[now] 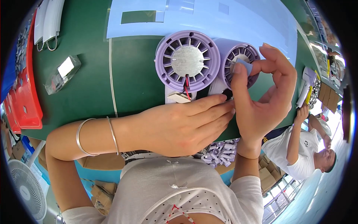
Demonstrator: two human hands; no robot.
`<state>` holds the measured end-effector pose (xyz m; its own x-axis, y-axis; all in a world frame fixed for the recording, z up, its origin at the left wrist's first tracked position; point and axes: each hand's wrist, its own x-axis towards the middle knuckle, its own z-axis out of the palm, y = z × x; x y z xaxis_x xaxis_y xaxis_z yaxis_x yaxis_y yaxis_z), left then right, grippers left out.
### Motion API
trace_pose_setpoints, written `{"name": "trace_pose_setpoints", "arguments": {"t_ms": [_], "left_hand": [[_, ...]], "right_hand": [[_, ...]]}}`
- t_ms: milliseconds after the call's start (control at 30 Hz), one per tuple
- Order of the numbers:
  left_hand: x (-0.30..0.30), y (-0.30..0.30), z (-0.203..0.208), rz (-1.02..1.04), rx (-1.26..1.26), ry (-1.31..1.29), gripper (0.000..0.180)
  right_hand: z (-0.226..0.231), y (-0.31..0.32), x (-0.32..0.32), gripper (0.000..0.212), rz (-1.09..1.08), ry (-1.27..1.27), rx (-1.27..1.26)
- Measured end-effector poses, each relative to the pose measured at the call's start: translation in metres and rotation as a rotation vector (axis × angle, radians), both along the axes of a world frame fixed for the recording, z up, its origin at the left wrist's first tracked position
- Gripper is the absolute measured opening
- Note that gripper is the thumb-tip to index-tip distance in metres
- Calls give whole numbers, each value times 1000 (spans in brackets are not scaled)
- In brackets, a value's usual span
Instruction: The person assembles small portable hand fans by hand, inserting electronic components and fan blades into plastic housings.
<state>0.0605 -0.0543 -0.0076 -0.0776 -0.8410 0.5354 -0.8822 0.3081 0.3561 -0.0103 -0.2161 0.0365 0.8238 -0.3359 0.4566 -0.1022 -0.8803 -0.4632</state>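
Observation:
Two round purple fan housings lie on the green table [93,93]: the left fan housing [187,59] shows a grey disc with red and black wires, the right fan housing [238,56] sits beside it. My right hand [264,100] pinches a small pale blue pad [244,65] between thumb and forefinger, right over the right housing. My left hand [179,125], with two bangles on the wrist, rests flat across the lower edge of the housings, fingers pointing right and touching my right hand. What lies beneath its palm is hidden.
A pale blue sheet [194,16] covers the table's far side. A clear plastic box [61,74] lies at left, red bins [26,100] at the left edge. Small purple parts [220,151] sit below the table. Another person in white [302,149] stands at right. A floor fan [26,186] is lower left.

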Motion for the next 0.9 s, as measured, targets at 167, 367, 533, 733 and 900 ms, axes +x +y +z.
{"name": "trace_pose_setpoints", "arguments": {"t_ms": [167, 367, 533, 733, 900], "left_hand": [[1, 0, 3, -15, 7, -9, 31], [2, 1, 6, -30, 51, -61, 32], [1, 2, 4, -26, 57, -81, 33], [3, 1, 5, -25, 62, -71, 33], [5, 0, 8, -72, 45, -53, 33]], "right_hand": [[1, -5, -2, 42, -39, -18, -19], [-5, -19, 1, 36, -19, -96, 105], [-6, -24, 1, 23, -42, -28, 583], [-10, -25, 4, 23, -33, 23, 468], [-8, -24, 4, 22, -9, -22, 474]]}}
